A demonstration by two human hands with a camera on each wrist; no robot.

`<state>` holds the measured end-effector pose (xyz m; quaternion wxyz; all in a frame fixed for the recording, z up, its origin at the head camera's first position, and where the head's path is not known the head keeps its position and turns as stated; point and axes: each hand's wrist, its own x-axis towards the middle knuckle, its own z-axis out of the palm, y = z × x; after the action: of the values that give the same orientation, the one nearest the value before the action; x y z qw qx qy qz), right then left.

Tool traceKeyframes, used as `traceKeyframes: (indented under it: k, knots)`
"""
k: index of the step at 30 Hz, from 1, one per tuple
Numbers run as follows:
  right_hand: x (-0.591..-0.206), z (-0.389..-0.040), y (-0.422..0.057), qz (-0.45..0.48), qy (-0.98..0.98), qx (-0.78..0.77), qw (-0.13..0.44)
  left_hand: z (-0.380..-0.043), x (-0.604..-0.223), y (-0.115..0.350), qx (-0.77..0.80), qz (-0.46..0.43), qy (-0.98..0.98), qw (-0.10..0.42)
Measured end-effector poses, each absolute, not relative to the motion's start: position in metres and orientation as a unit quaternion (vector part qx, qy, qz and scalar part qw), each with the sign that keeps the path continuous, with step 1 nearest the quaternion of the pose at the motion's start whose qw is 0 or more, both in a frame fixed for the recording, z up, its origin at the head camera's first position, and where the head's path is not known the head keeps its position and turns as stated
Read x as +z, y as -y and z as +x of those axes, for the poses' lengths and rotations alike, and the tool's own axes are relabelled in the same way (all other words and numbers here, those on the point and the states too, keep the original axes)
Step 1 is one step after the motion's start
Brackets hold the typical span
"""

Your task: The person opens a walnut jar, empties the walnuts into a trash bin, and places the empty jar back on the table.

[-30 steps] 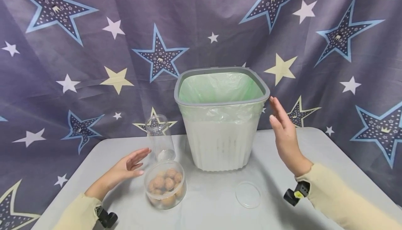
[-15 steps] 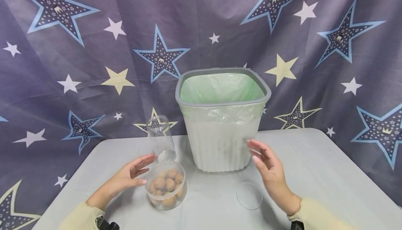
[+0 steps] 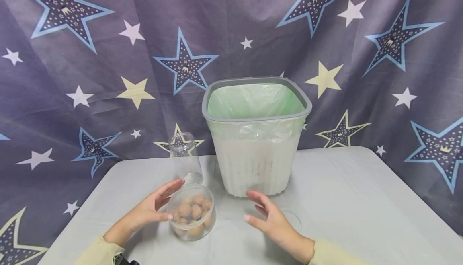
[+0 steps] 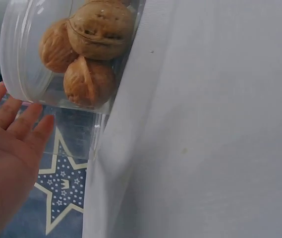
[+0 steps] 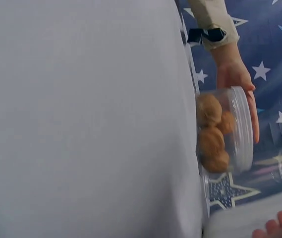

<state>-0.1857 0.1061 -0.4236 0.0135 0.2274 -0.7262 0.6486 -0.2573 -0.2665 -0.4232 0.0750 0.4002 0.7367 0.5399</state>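
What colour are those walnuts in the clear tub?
The walnuts are warm brown, with some darker creases; the left wrist view shows it best.

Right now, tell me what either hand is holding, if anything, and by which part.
Nothing is held. The left hand is beside the walnut jar without gripping it; the right hand is apart from the jar, grasping nothing.
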Motion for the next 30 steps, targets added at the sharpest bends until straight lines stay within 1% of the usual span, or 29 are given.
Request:
traceKeyframes:
  k: [4, 7, 10, 13, 20, 30]
  knots:
    - [-0.429, -0.185, -0.093, 0.225, 0.735, 0.638, -0.048, -0.257, -0.424, 0.266, 0.529, 0.393, -0.747, 0.082]
    - [-0.431, -0.186, -0.084, 0.225, 0.734, 0.635, -0.082, -0.257, -0.425, 0.264, 0.533, 0.393, -0.745, 0.087]
    - [-0.433, -0.188, -0.076, 0.221, 0.728, 0.64, -0.104, -0.257, -0.426, 0.263, 0.544, 0.394, -0.734, 0.096]
    - [-0.436, -0.191, -0.066, 0.213, 0.723, 0.646, -0.116, -0.258, -0.429, 0.262, 0.558, 0.399, -0.72, 0.104]
    - [-0.439, -0.194, -0.044, 0.189, 0.719, 0.653, -0.145, -0.26, -0.433, 0.26, 0.564, 0.414, -0.707, 0.103]
    - [-0.443, -0.205, -0.022, 0.184, 0.723, 0.647, -0.157, -0.26, -0.434, 0.259, 0.555, 0.424, -0.705, 0.122]
